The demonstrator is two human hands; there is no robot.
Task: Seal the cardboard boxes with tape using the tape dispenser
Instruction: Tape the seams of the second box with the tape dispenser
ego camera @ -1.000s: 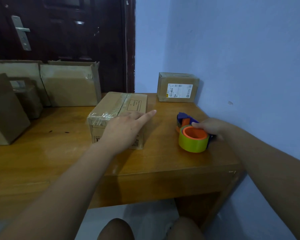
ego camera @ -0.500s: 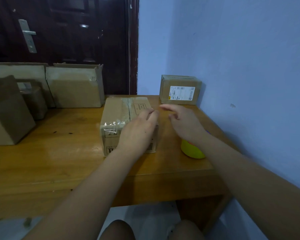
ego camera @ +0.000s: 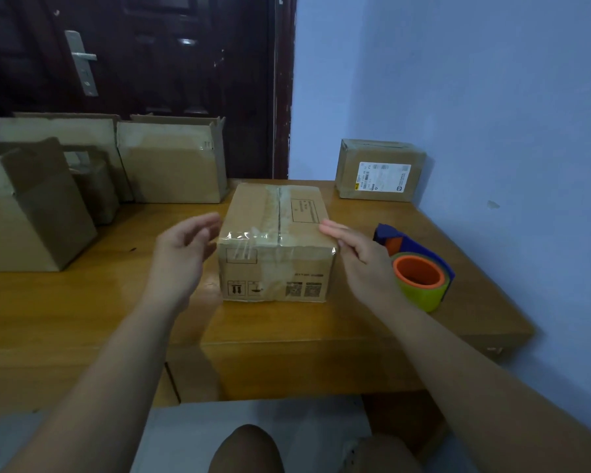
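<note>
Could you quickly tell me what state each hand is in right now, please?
Left hand: open, holding nothing, beside the box on its left.
Right hand: open, flat at the box's right edge, holding nothing.

Both your arms reach forward, bare along all their visible length. Your left hand (ego camera: 181,257) holds nothing; its palm turns to the right, and its fingers (ego camera: 203,225) are loosely spread and a little blurred. Your right hand (ego camera: 360,259) holds nothing too (the palm faces left and down), with fingers (ego camera: 333,230) straight, together, pointing forward. The hands stand apart, about level.
</note>
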